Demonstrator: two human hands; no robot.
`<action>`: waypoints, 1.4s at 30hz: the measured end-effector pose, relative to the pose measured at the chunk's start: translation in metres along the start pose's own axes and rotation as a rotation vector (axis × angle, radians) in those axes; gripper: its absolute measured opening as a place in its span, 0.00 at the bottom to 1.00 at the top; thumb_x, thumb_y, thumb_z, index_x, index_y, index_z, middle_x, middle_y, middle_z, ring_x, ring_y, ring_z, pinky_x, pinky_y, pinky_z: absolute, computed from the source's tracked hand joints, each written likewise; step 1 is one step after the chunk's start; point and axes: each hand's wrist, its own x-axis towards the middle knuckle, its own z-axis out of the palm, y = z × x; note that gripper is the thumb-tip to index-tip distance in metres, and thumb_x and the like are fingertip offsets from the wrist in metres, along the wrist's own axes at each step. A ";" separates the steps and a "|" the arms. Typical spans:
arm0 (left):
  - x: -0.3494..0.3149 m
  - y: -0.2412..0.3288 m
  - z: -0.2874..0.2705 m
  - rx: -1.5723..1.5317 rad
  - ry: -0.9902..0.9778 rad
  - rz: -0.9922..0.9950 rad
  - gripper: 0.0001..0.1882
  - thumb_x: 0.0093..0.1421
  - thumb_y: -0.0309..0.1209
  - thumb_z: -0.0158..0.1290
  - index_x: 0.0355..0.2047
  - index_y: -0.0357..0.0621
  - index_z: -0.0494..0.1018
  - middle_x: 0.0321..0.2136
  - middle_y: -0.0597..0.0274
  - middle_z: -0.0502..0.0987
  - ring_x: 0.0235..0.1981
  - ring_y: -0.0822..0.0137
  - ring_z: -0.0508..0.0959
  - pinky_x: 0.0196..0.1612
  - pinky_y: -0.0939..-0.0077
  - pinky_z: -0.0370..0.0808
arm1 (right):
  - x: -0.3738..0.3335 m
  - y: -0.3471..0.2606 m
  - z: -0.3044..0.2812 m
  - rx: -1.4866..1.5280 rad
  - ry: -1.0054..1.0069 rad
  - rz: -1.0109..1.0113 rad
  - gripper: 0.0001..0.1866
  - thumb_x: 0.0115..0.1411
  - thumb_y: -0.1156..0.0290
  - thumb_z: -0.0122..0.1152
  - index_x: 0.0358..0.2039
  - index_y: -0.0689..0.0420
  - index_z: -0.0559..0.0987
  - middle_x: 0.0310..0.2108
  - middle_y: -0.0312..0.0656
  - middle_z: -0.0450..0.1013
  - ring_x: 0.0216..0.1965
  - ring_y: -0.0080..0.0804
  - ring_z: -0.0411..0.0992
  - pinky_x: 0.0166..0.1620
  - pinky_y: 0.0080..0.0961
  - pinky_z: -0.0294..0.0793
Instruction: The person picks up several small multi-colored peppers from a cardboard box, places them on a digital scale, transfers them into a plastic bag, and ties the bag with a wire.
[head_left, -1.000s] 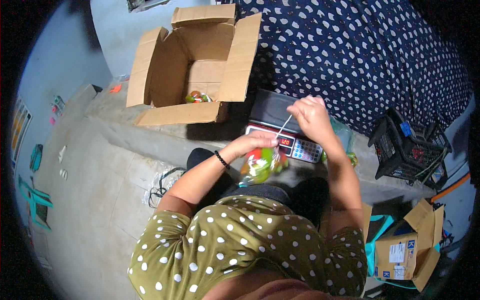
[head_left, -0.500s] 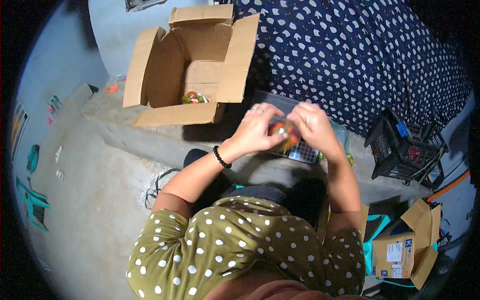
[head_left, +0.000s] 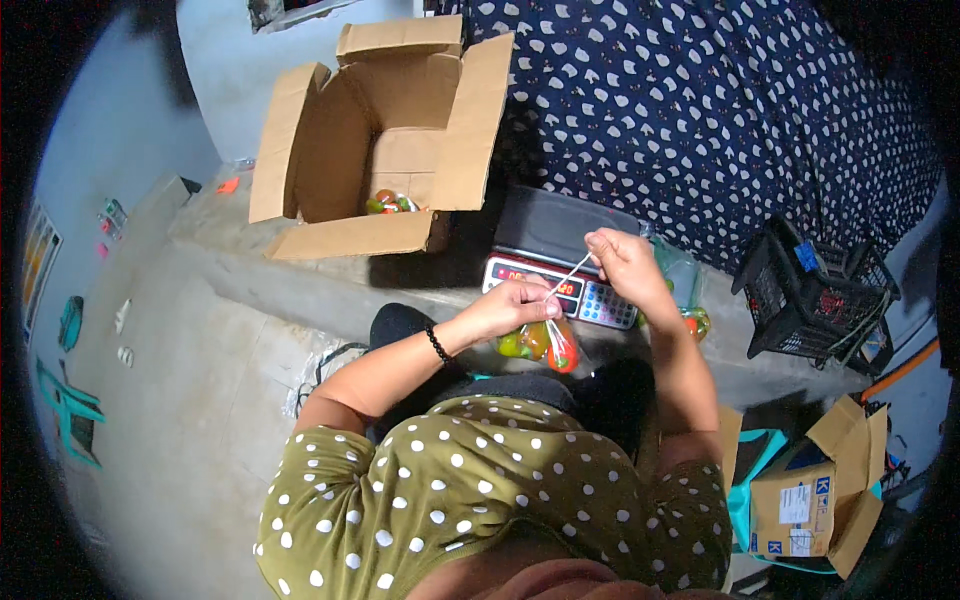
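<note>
My left hand [head_left: 516, 308] is closed, pinching the gathered neck of a clear plastic bag of tomatoes [head_left: 562, 350], red, orange and green. The bag hangs below my fingers, in front of the digital scale [head_left: 607, 305]. A thin, taut white strand [head_left: 570, 277] runs from the bag's neck up to my right hand [head_left: 622, 262], whose fingers pinch its far end. Whether it is the bag's twisted top or a separate tie, I cannot tell. The scale's dark flat pan [head_left: 560, 222] lies beyond my hands, its red display lit.
A large open cardboard box [head_left: 405, 150] at the far left holds more bagged tomatoes [head_left: 390, 202]. Another tomato bag [head_left: 695, 322] lies beside my right forearm. Black plastic crates [head_left: 810, 290] stand at right, above a smaller open carton [head_left: 800, 505]. Patterned dark cloth [head_left: 700, 120] hangs behind.
My hands have drawn apart, the right moving up and right. The white strand is now stretched between them. The tomato bag now hangs lower, and the scale's display shows.
</note>
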 end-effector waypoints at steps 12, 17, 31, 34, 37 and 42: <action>0.018 -0.006 -0.022 0.275 -0.053 -0.035 0.07 0.52 0.33 0.53 0.30 0.44 0.76 0.27 0.68 0.75 0.26 0.78 0.71 0.27 0.82 0.67 | -0.014 -0.008 0.050 1.408 -0.262 0.443 0.14 0.60 0.59 0.44 0.27 0.57 0.66 0.13 0.29 0.54 0.14 0.19 0.55 0.22 0.22 0.62; 0.004 -0.023 -0.019 -0.194 -0.038 -0.298 0.07 0.55 0.32 0.51 0.30 0.44 0.75 0.22 0.70 0.75 0.22 0.82 0.70 0.23 0.88 0.65 | -0.026 -0.017 0.048 1.615 -0.275 0.411 0.10 0.59 0.66 0.45 0.30 0.61 0.66 0.13 0.28 0.55 0.13 0.18 0.54 0.21 0.19 0.59; 0.029 0.003 -0.020 0.201 0.347 -0.159 0.07 0.53 0.29 0.52 0.26 0.37 0.74 0.18 0.67 0.73 0.16 0.80 0.70 0.20 0.85 0.68 | -0.041 -0.018 0.040 1.618 -0.049 0.375 0.09 0.60 0.65 0.43 0.31 0.58 0.66 0.14 0.27 0.55 0.12 0.15 0.52 0.18 0.14 0.53; 0.043 0.020 -0.020 0.063 0.362 -0.042 0.05 0.54 0.27 0.51 0.26 0.37 0.72 0.17 0.66 0.73 0.16 0.79 0.70 0.21 0.85 0.68 | -0.054 -0.041 0.049 1.446 0.044 0.306 0.10 0.60 0.63 0.43 0.32 0.57 0.64 0.14 0.28 0.54 0.12 0.17 0.52 0.17 0.15 0.55; 0.045 0.053 -0.013 -0.360 0.283 0.044 0.05 0.53 0.27 0.51 0.27 0.38 0.70 0.20 0.62 0.74 0.20 0.73 0.74 0.25 0.82 0.73 | -0.068 -0.053 0.072 1.623 -0.047 0.221 0.11 0.59 0.60 0.46 0.32 0.55 0.63 0.14 0.29 0.54 0.12 0.18 0.54 0.17 0.17 0.57; 0.025 0.094 0.012 -0.416 -0.026 0.183 0.06 0.52 0.28 0.53 0.27 0.37 0.72 0.21 0.67 0.72 0.21 0.78 0.71 0.27 0.88 0.68 | -0.048 -0.017 0.106 1.808 -0.661 -0.247 0.12 0.55 0.59 0.51 0.27 0.54 0.67 0.15 0.31 0.57 0.14 0.22 0.58 0.20 0.21 0.61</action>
